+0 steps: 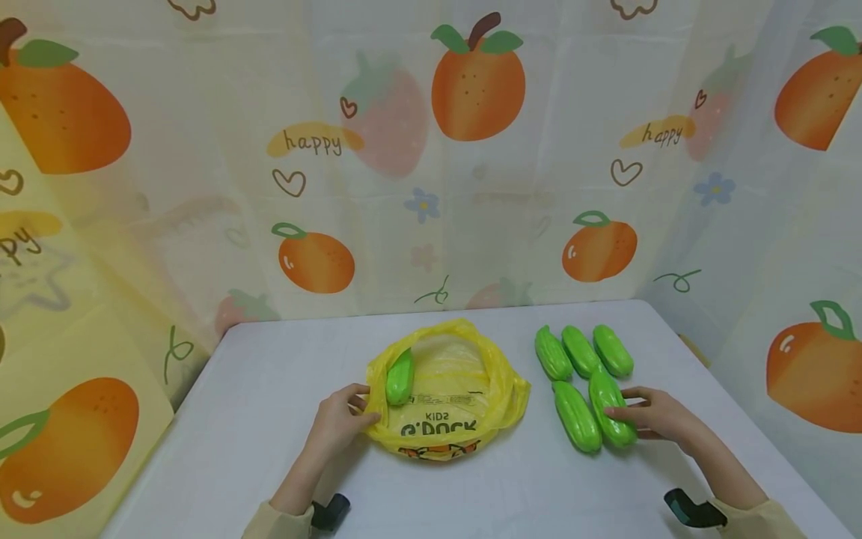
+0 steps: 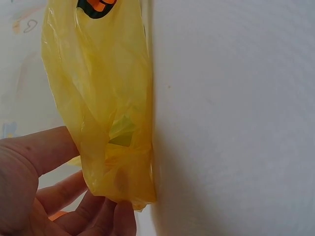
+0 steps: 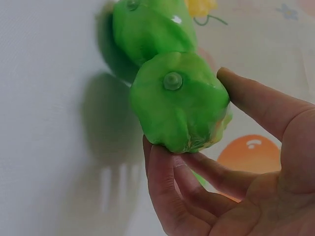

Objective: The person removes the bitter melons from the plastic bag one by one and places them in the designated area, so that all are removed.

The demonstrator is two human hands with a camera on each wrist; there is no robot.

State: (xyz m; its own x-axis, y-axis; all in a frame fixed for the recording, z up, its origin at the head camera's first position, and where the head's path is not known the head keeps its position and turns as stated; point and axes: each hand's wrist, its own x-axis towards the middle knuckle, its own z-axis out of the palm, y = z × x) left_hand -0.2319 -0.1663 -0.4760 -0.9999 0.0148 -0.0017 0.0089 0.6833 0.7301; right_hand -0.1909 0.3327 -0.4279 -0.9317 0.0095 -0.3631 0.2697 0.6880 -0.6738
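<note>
A yellow plastic bag [image 1: 444, 382] with a cartoon print lies open-mouthed near the middle of the table, and inside its left part is one shiny green cucumber [image 1: 400, 378]. My left hand [image 1: 340, 419] grips the bag's left edge; in the left wrist view the thumb lies on one side of the film and the fingers on the other. On the right, my right hand [image 1: 653, 415] holds a ridged green cucumber [image 3: 179, 103] between thumb and fingers. A second front cucumber [image 1: 577, 417] lies just left of it. Behind them are 3 more cucumbers [image 1: 582, 350].
A white cloth covers the table [image 1: 269, 374]. Fruit-printed curtains [image 1: 485, 187] hang behind it and along both sides. Dark straps [image 1: 694, 509] sit at the wrists.
</note>
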